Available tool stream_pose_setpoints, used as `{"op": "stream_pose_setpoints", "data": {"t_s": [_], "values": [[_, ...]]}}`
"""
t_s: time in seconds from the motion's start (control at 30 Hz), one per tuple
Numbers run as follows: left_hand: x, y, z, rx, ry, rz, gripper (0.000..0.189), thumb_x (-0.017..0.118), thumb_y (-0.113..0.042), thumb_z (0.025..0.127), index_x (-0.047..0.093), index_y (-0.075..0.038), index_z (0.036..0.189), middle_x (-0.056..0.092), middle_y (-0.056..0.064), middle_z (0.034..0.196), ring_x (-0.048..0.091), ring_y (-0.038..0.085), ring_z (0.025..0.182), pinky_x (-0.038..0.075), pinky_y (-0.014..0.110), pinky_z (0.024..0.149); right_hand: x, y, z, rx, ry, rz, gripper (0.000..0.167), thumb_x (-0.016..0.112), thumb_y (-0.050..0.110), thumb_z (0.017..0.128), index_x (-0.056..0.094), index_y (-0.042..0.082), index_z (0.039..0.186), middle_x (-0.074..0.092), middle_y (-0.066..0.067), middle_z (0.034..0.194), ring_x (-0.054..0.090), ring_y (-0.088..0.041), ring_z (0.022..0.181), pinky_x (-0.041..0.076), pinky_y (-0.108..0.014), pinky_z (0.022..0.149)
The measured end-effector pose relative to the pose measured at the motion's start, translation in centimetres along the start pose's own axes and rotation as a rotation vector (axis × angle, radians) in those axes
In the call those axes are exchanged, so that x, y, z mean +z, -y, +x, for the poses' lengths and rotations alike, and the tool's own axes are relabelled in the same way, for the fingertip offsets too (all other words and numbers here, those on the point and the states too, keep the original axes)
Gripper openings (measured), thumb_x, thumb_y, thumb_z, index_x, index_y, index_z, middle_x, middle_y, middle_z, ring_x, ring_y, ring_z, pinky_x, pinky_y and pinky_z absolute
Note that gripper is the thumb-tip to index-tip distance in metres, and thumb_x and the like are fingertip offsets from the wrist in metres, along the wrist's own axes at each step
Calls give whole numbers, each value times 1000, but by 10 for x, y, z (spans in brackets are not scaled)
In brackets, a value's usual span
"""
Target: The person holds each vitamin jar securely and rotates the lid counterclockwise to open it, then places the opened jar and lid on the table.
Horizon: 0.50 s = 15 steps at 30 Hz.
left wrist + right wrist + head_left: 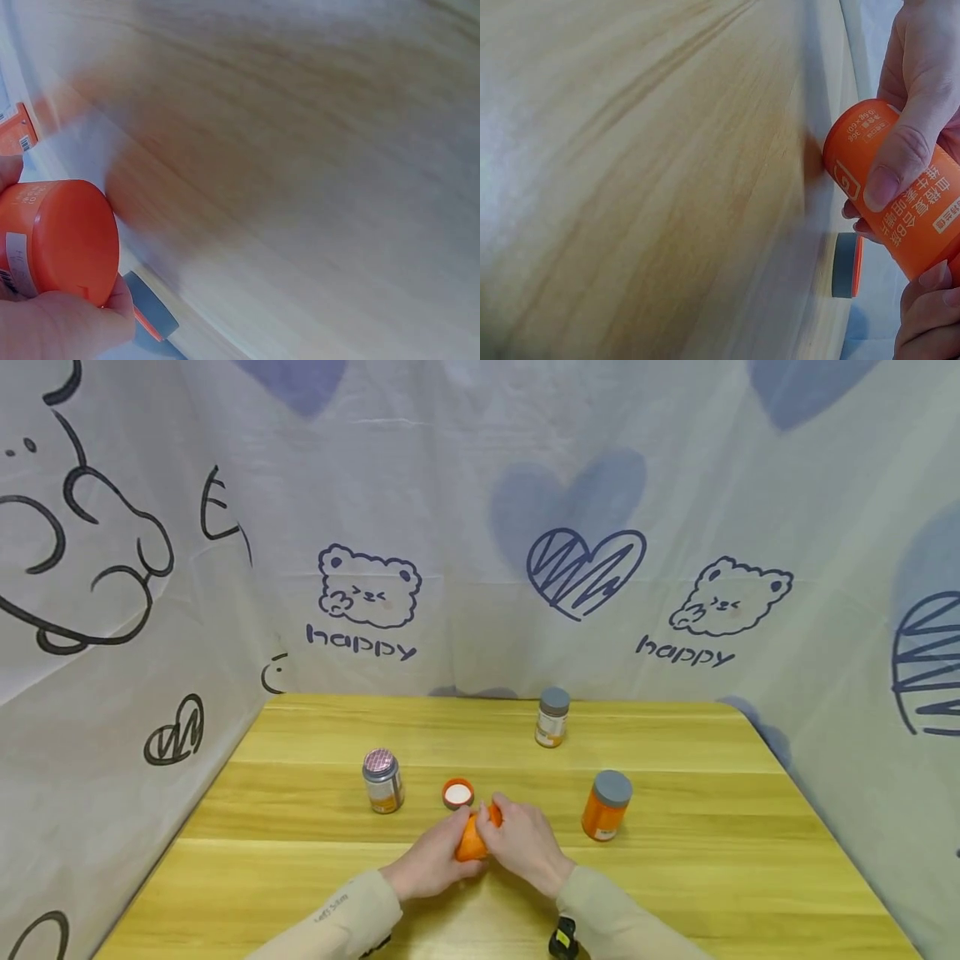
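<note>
Evidently both hands are busy with one thing: the orange bottle [470, 845], held tilted between them over the table [675, 902]. To the bottle's left, the left hand [429, 857] wraps fingers and thumb round its body; to its right, the right hand [525, 843] has curled fingers gripping the other end, hiding the mouth. Should either grip slip, say from an uneven twist or pull, the bottle could jerk free and, if unsealed, spill; whether it is sealed I cannot tell. Just beyond it lies an upturned cap [458, 793], grey with an orange rim and white inside, near enough for a stray knuckle to knock it. The bottle itself is a smooth, bright orange cylinder with white printed characters, a pale barcode label and a plain base. Farther off, a grey-lidded orange jar [606, 807] stands to its right and a capless jar with a pinkish top [383, 782] to its left. Farthest, beyond it to the right, is a pale jar [552, 720], before a printed cloth [465, 502].
</note>
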State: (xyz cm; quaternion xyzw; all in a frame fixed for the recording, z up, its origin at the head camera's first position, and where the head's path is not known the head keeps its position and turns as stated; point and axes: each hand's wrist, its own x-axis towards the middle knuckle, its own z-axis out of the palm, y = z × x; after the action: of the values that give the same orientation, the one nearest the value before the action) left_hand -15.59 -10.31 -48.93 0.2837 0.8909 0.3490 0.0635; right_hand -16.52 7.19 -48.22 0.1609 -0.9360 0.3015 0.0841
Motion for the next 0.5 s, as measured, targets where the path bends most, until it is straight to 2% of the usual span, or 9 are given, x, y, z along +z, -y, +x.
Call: {"op": "stream_pose_setpoints", "data": {"t_s": [0.33,0.5], "values": [[0,3,2,8,-6,4,46,77,-20,88,49,-8,122,61,4,109,57,15,93,49,31,82,-1,1,1,-26,8,-11,26,52,27,98,50,15,75,31,8,56,32,-7,45,24,-21,44],[-1,3,1,7,12,-40,45,76,-20,88,49,-9,123,62,3,110,57,14,94,49,30,84,0,-1,0,-128,-36,-51,21,56,23,94,51,14,76,29,10,55,29,-5,44,22,-19,43]]}}
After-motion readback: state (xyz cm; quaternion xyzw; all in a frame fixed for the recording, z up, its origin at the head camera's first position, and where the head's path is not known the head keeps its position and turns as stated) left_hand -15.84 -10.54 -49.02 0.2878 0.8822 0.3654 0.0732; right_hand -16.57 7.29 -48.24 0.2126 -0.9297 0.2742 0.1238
